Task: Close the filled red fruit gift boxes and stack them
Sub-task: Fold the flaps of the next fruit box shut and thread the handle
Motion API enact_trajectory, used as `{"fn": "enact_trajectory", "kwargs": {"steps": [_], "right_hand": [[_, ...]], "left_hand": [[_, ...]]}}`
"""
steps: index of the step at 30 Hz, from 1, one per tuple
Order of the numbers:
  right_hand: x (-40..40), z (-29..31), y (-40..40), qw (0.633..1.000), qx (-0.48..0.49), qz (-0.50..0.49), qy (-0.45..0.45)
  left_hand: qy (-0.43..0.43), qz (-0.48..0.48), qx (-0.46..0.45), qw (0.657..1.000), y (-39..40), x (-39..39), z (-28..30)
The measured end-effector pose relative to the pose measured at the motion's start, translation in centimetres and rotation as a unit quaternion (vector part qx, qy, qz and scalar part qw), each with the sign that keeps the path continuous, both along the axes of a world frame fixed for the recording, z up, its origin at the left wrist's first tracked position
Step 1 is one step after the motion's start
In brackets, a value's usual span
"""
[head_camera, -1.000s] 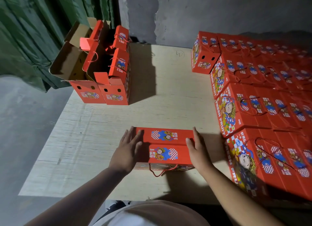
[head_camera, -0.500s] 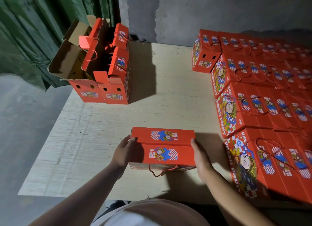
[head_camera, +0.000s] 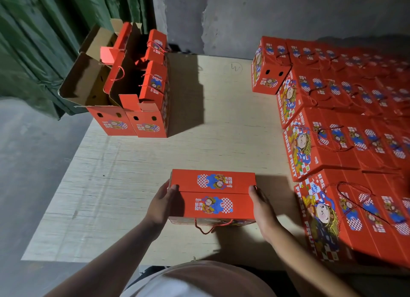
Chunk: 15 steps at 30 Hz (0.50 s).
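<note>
We grip the closed red cardboard gift box (head_camera: 213, 194) at six o'clock, left hand (head_camera: 160, 205) and right hand (head_camera: 263, 210) fingers clamped on its ends; stacked red boxes (head_camera: 346, 141) sit at three o'clock.

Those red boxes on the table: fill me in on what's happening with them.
A person is packing fruit gift boxes. Their left hand and right hand grip the two ends of a closed red box at the near edge of the wooden table. Rows of closed boxes are stacked on the right. Two open boxes with flaps up wait at the far left.
</note>
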State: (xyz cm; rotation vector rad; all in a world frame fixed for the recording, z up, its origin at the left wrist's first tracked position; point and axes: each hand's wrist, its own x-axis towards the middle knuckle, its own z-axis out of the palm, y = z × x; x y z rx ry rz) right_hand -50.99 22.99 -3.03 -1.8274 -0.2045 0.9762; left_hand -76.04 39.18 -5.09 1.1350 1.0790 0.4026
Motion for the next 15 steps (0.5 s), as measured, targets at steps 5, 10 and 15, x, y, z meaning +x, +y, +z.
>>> {"fn": "enact_trajectory", "kwargs": {"steps": [5,10,15], "right_hand": [[0.5,-1.5,0.0,1.0,-0.003,0.008,-0.03],[0.9,-2.7,0.1,1.0,0.007,0.01,-0.026],[1.0,-2.8,0.0,0.999,0.007,0.033,-0.036]], "left_hand": [[-0.013,-0.027,0.009,1.0,-0.1,0.3,-0.2],[-0.007,-0.017,0.026,0.999,0.0,0.7,-0.6],[0.002,-0.009,0.051,0.999,0.1,0.8,-0.7]]}}
